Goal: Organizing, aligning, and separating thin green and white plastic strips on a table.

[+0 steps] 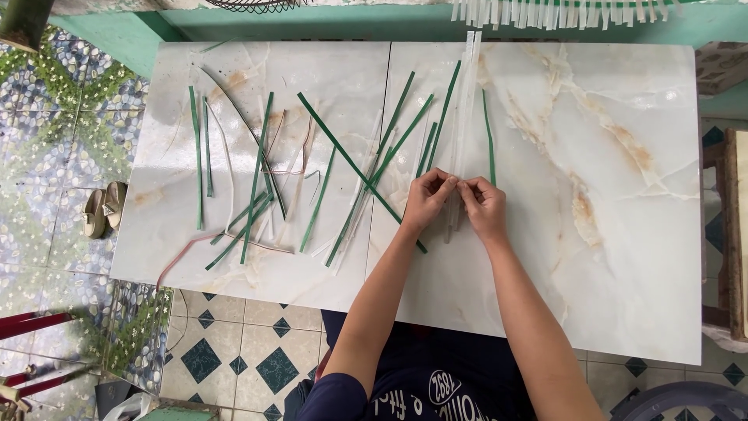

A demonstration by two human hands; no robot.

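1. Both my hands were at the middle of the marble counter point(623, 234), left hand point(426, 201) and right hand point(485, 206) nearly touching each other.
2. Fingers point(446, 181) of both hands were pinched together on a pale strip point(466, 109). It sat in a bundle of pale strips running from my hands straight away to the far edge of the counter. I couldn't tell how many strips I had in the pinch.
3. Judged done: pale bundle was laid parallel and fairly tidy, so some sorting or lining up looked finished.
4. Judged not done: green strips point(354, 168) lay loose and crossed over each other to the left of my hands, well spread across the left half of the counter.
5. One green strip point(488, 136) lay alone just right of the pale bundle.
6. Thin brownish scraps point(183, 253) and curled offcuts lay among the green ones near the left edge, not cleared.
7. Right half of the counter carried no strips.
8. More pale strips point(561, 12) hung in a row beyond the far edge, apart from the work.
9. My read: early-to-middle stage, most loose pieces untouched.
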